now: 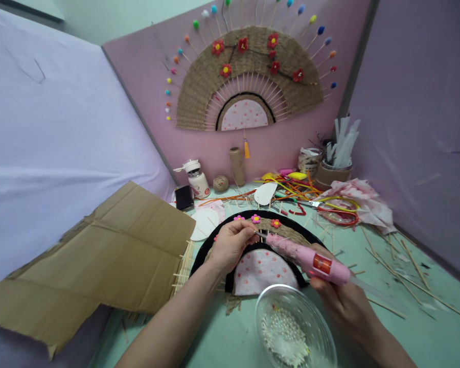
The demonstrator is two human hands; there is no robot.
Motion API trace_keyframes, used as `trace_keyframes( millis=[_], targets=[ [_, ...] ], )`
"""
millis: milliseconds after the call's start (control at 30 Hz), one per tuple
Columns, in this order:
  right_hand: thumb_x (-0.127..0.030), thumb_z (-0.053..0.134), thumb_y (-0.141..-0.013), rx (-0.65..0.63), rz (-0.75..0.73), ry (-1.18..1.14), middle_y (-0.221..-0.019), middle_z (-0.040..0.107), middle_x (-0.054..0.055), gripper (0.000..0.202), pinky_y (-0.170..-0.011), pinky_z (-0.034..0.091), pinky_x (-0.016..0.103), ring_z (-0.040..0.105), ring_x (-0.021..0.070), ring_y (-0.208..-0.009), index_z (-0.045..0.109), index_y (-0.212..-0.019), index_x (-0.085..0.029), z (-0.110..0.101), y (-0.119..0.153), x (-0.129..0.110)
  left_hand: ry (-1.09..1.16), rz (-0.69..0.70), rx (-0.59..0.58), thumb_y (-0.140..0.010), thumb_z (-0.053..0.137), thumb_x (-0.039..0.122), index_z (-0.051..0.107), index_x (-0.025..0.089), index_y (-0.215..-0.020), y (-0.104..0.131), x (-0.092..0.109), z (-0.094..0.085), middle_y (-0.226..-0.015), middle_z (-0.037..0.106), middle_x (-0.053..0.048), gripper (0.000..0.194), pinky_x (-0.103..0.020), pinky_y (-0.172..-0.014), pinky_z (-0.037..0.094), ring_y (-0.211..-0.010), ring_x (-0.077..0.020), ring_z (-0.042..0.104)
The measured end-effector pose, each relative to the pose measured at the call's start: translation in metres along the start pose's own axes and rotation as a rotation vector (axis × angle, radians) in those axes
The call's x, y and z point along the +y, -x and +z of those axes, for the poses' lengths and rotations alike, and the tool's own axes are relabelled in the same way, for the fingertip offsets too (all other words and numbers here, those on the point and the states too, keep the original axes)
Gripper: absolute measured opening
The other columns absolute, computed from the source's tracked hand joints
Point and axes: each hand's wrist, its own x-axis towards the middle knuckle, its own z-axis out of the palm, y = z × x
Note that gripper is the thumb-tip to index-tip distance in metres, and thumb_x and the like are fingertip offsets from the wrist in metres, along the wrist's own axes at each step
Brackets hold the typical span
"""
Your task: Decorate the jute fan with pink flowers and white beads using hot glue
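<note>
My right hand (333,286) is wrapped round a pink glue gun (310,260), its nozzle pointing left. My left hand (233,243) pinches something too small to make out, right at the nozzle tip. Beneath both lies a half-round fan (266,273) with a black border, a woven twine band and a dotted cloth centre. Pink and red flowers (256,219) sit along its upper band. A clear bowl (325,327) holding white beads (285,335) stands in front of the fan, below the glue gun.
Cardboard (134,255) covers the left side. Scissors (337,209), coloured stems and thin sticks (414,263) lie at the right. A white bottle (198,181), twine ball (221,183) and twine spool (236,166) stand behind. A larger fan (249,61) hangs on the pink board.
</note>
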Motion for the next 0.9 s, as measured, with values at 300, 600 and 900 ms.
trace_keyframes(
  millis=[300,600,900],
  targets=[
    [-0.055,0.039,-0.095,-0.004,-0.014,0.016,-0.069,0.055,0.002,0.04,-0.056,0.046,0.028,0.054,0.0174,-0.06,0.05,-0.076,-0.022,-0.0017,0.0014,0.0,0.022,-0.019,0.007,-0.054,0.085,0.038,0.065,0.014,-0.06,0.0,0.0005,0.0011,-0.056,0.056,0.002,0.032,-0.022,-0.058,0.036,-0.054,-0.007,0.048],
    [-0.057,0.037,-0.095,-0.002,-0.017,0.048,-0.066,0.055,0.002,0.042,-0.054,0.045,0.027,0.055,0.0186,-0.062,0.049,-0.075,-0.022,-0.0004,-0.001,-0.0012,-0.002,-0.009,0.013,-0.054,0.084,0.04,0.065,0.014,-0.06,-0.0002,0.0012,0.0011,-0.054,0.057,0.001,0.033,-0.022,-0.056,0.034,-0.053,-0.0072,0.048],
    [-0.053,0.035,-0.098,-0.018,-0.036,0.056,-0.069,0.055,0.001,0.039,-0.057,0.046,0.026,0.055,0.0167,-0.062,0.049,-0.078,-0.022,-0.0019,0.0004,-0.0001,-0.016,-0.017,0.015,-0.056,0.083,0.038,0.065,0.014,-0.06,-0.0001,0.0008,0.0014,-0.055,0.056,0.001,0.03,-0.022,-0.056,0.034,-0.054,-0.0074,0.048]
  ],
)
